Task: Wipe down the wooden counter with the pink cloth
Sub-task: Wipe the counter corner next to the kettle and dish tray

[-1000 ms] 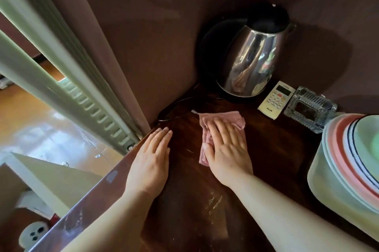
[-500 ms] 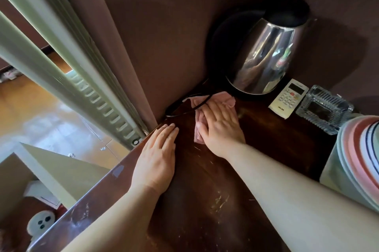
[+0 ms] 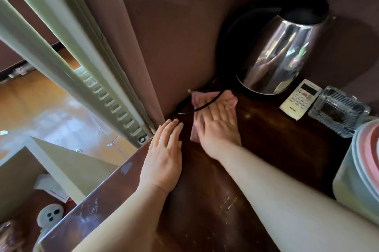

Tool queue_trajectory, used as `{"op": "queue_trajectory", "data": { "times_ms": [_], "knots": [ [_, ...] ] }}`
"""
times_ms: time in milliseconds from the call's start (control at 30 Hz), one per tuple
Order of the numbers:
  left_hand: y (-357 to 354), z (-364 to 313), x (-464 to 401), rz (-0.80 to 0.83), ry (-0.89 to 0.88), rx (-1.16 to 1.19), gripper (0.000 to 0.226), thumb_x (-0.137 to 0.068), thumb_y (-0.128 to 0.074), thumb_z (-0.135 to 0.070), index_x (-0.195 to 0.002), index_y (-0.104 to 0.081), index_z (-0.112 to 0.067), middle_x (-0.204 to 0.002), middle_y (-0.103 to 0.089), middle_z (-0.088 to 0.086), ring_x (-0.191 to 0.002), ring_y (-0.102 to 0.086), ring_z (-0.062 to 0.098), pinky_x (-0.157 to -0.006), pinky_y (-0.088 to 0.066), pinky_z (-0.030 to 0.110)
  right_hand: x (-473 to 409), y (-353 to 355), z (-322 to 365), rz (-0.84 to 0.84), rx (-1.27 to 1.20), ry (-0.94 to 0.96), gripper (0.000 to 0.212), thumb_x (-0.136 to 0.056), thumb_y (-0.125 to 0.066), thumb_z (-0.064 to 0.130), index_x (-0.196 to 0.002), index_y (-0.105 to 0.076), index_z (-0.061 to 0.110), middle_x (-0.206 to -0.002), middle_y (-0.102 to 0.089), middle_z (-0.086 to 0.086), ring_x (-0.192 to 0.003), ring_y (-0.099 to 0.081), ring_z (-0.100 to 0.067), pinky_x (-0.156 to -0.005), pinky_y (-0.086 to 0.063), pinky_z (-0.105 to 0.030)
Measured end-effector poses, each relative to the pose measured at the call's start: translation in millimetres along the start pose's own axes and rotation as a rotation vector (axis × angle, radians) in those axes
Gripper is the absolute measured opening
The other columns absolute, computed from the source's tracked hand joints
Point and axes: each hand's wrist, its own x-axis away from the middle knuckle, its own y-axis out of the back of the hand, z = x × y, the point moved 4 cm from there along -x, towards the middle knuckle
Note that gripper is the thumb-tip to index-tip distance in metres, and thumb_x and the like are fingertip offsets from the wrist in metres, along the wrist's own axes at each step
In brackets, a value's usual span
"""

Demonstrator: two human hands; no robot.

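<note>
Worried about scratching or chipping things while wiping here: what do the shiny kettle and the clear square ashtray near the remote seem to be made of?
The shiny kettle looks like polished stainless steel: its mirror-bright body reflects the room, and its lid looks like black plastic. The clear square ashtray looks like thick pressed glass: transparent, with ribbed walls that catch the light.

Glossy scratched wooden counter [image 3: 256, 149], mirror-polished metal kettle [image 3: 272, 56]

Two bare forearms; hands [image 3: 162, 159] seemingly without rings
</note>
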Motion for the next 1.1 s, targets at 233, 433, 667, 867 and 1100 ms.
{"op": "queue_trajectory", "data": {
  "times_ms": [233, 433, 667, 867, 1100],
  "knots": [
    [1, 1, 2, -0.012, 0.043, 0.073, 0.046, -0.097, -0.047, -0.002, -0.142, -0.044, -0.009, -0.147, -0.043, 0.009, -0.141, -0.030, 0.022, -0.116, -0.027, 0.042, -8, -2, 6, 0.004, -0.026, 0.068, 0.061, -0.106, -0.015, 0.048, -0.162, -0.001, 0.026, -0.170, 0.001, 0.000, -0.156, 0.002, -0.018, -0.122, 0.015, -0.035],
    [5, 3, 5, -0.036, 0.077, 0.193, 0.054, -0.092, -0.050, 0.005, -0.143, -0.043, -0.011, -0.148, -0.038, 0.003, -0.141, -0.026, 0.016, -0.117, -0.020, 0.030, 45, -6, 27, 0.054, -0.089, 0.261, 0.064, -0.101, -0.013, 0.050, -0.161, -0.013, 0.029, -0.169, -0.012, 0.004, -0.156, -0.003, -0.018, -0.125, 0.006, -0.038],
    [6, 3, 6, -0.044, 0.126, 0.222, 0.056, -0.091, -0.047, 0.005, -0.143, -0.041, -0.013, -0.149, -0.036, 0.001, -0.142, -0.025, 0.017, -0.116, -0.022, 0.032, 23, -2, 32, 0.008, -0.046, 0.168, 0.060, -0.105, -0.017, 0.048, -0.161, -0.009, 0.031, -0.169, -0.008, 0.005, -0.155, 0.001, -0.018, -0.124, 0.011, -0.037],
    [3, 5, 6, -0.042, 0.093, 0.188, 0.056, -0.090, -0.049, 0.005, -0.142, -0.043, -0.014, -0.147, -0.039, 0.003, -0.141, -0.028, 0.018, -0.115, -0.026, 0.037, 50, -5, 23, 0.044, -0.071, 0.262, 0.063, -0.102, -0.019, 0.051, -0.161, -0.016, 0.030, -0.169, -0.013, 0.007, -0.156, -0.003, -0.014, -0.125, 0.006, -0.034],
    [3, 4, 4, -0.055, 0.033, 0.142, 0.046, -0.094, -0.042, -0.007, -0.140, -0.045, -0.013, -0.143, -0.043, 0.006, -0.138, -0.034, 0.020, -0.112, -0.031, 0.036, 68, -10, 20, 0.008, -0.059, 0.127, 0.063, -0.102, -0.017, 0.052, -0.161, -0.012, 0.029, -0.169, -0.007, 0.003, -0.156, 0.000, -0.017, -0.125, 0.007, -0.039]
  ]
}}
